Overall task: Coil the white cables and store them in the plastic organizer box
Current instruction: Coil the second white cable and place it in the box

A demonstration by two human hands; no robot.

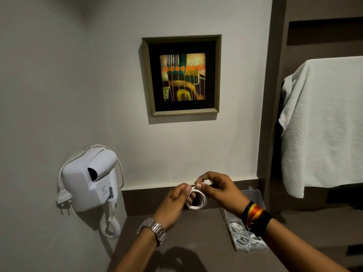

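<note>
A white cable (198,201), wound into a small round coil, hangs in the air above the brown counter. My left hand (174,201) pinches the coil's left side. My right hand (218,189) holds the cable's loose end at the top of the coil between thumb and fingers. The clear plastic organizer box (253,195) stands open on the counter at the right, partly hidden behind my right wrist. Its compartments hold coiled white cables (242,240).
A white wall-mounted hair dryer (92,179) with a curly cord and a dangling plug hangs at the left. A framed picture (182,75) is on the wall ahead. A white cloth (322,122) drapes over a rail at the right. The brown counter (186,232) runs below my hands.
</note>
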